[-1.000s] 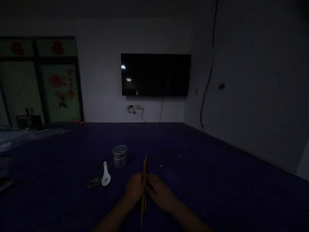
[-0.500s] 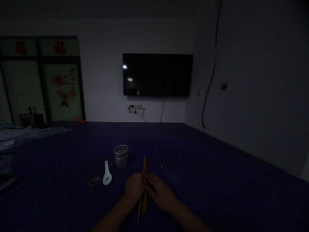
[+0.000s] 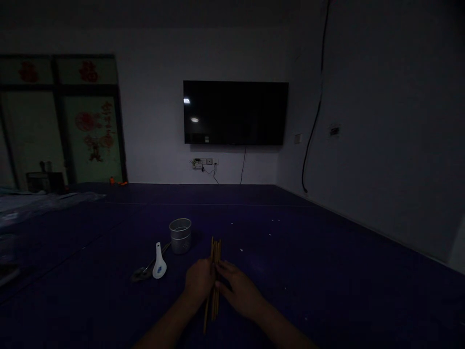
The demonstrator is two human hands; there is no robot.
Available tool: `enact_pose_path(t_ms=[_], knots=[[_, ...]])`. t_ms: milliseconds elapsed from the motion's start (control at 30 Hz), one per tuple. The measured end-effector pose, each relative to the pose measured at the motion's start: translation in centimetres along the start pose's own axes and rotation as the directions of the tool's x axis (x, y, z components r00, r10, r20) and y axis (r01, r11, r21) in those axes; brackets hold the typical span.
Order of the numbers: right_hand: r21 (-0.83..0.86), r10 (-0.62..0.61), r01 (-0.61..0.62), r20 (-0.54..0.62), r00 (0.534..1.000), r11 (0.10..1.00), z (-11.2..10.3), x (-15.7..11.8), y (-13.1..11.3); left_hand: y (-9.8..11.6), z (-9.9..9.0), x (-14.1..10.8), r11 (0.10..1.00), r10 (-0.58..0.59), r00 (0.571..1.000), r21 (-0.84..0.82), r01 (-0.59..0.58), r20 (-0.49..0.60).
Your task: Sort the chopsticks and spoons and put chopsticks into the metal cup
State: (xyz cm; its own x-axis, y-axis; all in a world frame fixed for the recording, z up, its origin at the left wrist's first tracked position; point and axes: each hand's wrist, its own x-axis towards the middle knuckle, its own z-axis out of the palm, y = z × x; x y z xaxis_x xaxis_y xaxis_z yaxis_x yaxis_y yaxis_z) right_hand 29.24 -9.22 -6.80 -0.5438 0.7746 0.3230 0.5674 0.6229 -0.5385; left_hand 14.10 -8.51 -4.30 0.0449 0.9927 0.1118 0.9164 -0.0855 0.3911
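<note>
A bundle of wooden chopsticks [image 3: 217, 249] is between my two hands, pointing away from me, with one stick slanting out lower at the near end. My left hand [image 3: 199, 280] is closed around the bundle from the left. From the right, my right hand [image 3: 240, 292] holds it between thumb and fingers. To the left of my hands stands a grey metal utensil cup [image 3: 180, 241] with small holes in its side. Beside it lies a white soup spoon [image 3: 159, 267] with a blue mark. Darker metal utensils [image 3: 142, 274] lie partly behind that spoon; their kind is hard to make out.
The dim room has a dark blue surface [image 3: 327, 271] with small white scraps on it. Clear plastic sheeting [image 3: 54, 201] lies at the left. A television [image 3: 236, 114] hangs on the far wall above sockets, and a black cable [image 3: 312, 140] runs down the right wall.
The far ends of the chopsticks have spread a little apart, fanning to the left. Both hands remain on the bundle. The whole view has shifted slightly.
</note>
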Motion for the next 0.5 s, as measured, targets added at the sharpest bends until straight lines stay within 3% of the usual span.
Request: enact_pose_path(t_ms=[500], knots=[[0.010, -0.026, 0.026, 0.004, 1.000, 1.000, -0.16, 0.02, -0.14, -0.19, -1.00, 0.01, 0.993, -0.010, 1.000, 0.117, 0.008, 0.018]])
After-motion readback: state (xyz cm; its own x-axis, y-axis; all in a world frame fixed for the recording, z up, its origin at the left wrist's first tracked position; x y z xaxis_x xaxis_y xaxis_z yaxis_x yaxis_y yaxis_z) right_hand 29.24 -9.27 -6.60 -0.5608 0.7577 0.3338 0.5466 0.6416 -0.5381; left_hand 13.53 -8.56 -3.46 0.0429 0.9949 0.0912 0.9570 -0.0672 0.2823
